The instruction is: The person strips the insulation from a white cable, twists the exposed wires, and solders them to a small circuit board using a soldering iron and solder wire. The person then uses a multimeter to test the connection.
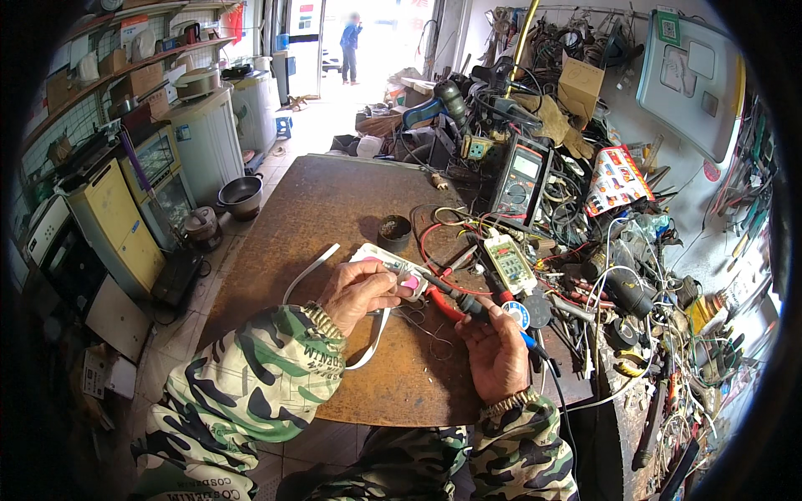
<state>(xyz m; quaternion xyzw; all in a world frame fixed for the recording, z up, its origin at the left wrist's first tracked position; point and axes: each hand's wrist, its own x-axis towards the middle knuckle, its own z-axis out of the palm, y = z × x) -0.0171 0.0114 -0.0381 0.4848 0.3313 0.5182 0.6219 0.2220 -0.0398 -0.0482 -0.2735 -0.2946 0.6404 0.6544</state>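
Both hands are mostly closed: at frame centre, your left hand (355, 294) pinches the white casing (380, 253); your right hand (496, 354) grips the soldering iron (472, 306). Slipping, it could scorch the casing if hot.

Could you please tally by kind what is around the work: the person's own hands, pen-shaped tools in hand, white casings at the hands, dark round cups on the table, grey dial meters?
Hands: 2 (left hand, right hand)
Pen-shaped tool: 1
White casing: 1
Dark round cup: 1
Grey dial meter: 1
Total: 6
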